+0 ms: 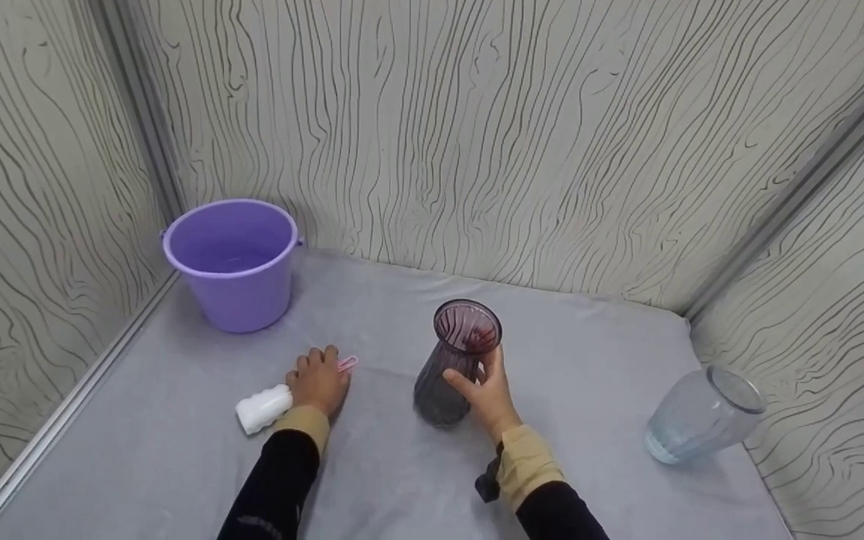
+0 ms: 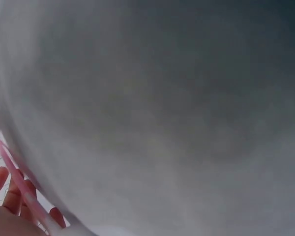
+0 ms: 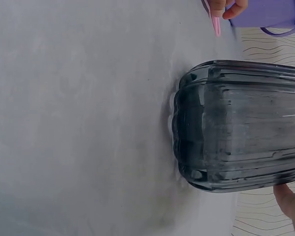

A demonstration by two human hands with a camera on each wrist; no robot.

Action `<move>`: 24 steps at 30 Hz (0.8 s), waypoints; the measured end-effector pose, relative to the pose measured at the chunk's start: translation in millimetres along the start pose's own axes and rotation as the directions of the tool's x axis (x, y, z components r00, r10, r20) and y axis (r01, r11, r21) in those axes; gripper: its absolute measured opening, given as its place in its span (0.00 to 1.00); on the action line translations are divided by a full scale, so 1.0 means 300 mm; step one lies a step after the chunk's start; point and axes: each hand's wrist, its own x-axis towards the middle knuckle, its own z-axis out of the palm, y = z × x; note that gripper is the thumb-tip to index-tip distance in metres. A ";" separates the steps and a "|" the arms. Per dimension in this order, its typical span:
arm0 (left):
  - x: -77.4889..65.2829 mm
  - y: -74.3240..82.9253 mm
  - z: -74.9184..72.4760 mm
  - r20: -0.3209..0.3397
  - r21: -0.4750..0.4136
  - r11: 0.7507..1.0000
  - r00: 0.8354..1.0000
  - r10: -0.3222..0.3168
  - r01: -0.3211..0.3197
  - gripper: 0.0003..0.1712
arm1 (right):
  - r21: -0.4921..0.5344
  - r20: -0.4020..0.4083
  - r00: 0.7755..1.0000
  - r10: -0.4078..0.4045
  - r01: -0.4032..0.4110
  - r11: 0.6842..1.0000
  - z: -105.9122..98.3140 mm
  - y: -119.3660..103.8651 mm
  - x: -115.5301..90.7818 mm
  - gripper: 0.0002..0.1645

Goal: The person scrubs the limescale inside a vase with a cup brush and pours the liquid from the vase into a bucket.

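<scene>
A sponge brush with a white foam head (image 1: 264,409) and a pink handle (image 1: 348,363) lies on the grey cloth, left of the middle. My left hand (image 1: 318,382) is over its handle with fingers about it; in the left wrist view the handle (image 2: 20,182) runs across the fingers. With thumb and fingers, my right hand (image 1: 488,390) grips a dark, ribbed glass vase (image 1: 443,386) with a flared purplish rim. The vase is upright, slightly tilted, and its base (image 3: 189,130) is at the cloth; whether it touches cannot be told.
A purple bucket (image 1: 241,296) stands at the back left, by the wall. On the right is a clear, pale blue glass vase (image 1: 691,424). Patterned walls (image 1: 432,150) close in the grey cloth-covered table (image 1: 394,480) at the back and both sides.
</scene>
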 end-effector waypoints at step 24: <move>-0.010 0.034 -0.003 -0.058 0.163 0.978 0.988 0.142 -0.131 0.13 | -0.202 -0.111 0.989 0.100 -0.121 0.972 0.075 -0.001 0.021 0.55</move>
